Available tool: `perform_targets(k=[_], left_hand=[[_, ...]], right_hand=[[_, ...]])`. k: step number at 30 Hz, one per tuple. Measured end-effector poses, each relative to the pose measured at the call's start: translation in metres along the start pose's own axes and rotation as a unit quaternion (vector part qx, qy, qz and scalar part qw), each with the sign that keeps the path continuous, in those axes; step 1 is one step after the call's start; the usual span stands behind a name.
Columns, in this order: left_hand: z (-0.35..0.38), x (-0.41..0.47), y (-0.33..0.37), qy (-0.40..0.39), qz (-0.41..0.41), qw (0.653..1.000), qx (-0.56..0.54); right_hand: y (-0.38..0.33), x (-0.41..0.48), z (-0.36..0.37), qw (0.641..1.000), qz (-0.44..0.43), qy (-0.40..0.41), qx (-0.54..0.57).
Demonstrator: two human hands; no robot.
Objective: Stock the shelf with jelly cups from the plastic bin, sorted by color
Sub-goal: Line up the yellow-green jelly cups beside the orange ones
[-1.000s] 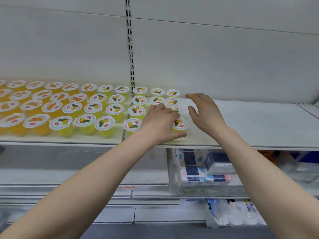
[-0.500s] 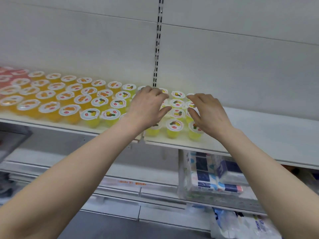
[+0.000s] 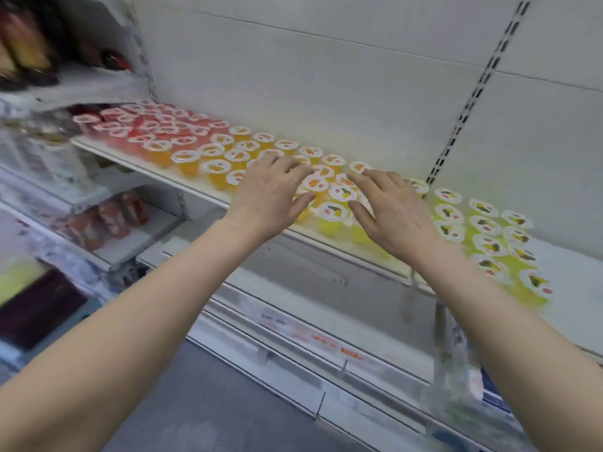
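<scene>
Jelly cups with white printed lids stand in rows on the white shelf (image 3: 571, 308): red cups (image 3: 143, 125) at the left, orange cups (image 3: 215, 168) in the middle, yellow cups (image 3: 486, 226) at the right. My left hand (image 3: 270, 197) hovers palm down over the orange cups, fingers spread, holding nothing. My right hand (image 3: 394, 207) is spread the same way over the border between orange and yellow cups. Both hands cover several cups. The plastic bin is out of view.
A slotted upright (image 3: 470, 102) runs up the white back wall. Packaged goods sit on a lower shelf at the left (image 3: 107, 216) and dark packets on an upper shelf (image 3: 29, 44). Blurred yellow and dark items (image 3: 29, 295) lie low at the left.
The view has swung left and the red cups have come into sight. Both hands have shifted left along the shelf from the yellow cups to the orange ones, still spread and holding nothing.
</scene>
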State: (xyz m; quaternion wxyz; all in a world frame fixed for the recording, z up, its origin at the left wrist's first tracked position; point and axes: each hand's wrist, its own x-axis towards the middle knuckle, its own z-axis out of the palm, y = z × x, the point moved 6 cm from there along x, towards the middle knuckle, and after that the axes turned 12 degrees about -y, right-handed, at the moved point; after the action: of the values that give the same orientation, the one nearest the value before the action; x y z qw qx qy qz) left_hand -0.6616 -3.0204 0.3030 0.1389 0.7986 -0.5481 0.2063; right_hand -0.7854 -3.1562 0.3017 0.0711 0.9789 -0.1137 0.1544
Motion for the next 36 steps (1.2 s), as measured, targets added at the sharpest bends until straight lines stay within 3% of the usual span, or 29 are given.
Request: perform_targets(k=[12, 20, 32, 36], left_hand=[[-0.056, -0.179, -0.258, -0.047, -0.128, 0.988, 0.068], [-0.074, -0.311, -0.382, -0.062, -0.239, 0.966, 0.082], [-0.064, -0.465, -0.554, -0.113, -0.459, 0.877, 0.092], [-0.048, -0.488, -0.622, -0.123, -0.51, 0.848, 0.071]], right_hand=[[-0.283, 0.143, 0.061, 0.985, -0.159, -0.012, 0.069], [-0.454, 0.205, 0.108, 0.957, -0.256, -0.045, 0.127], [-0.66, 0.322, 0.198, 0.887, -0.407, -0.1, 0.192], [-0.718, 0.378, 0.247, 0.865, -0.436, -0.156, 0.192]])
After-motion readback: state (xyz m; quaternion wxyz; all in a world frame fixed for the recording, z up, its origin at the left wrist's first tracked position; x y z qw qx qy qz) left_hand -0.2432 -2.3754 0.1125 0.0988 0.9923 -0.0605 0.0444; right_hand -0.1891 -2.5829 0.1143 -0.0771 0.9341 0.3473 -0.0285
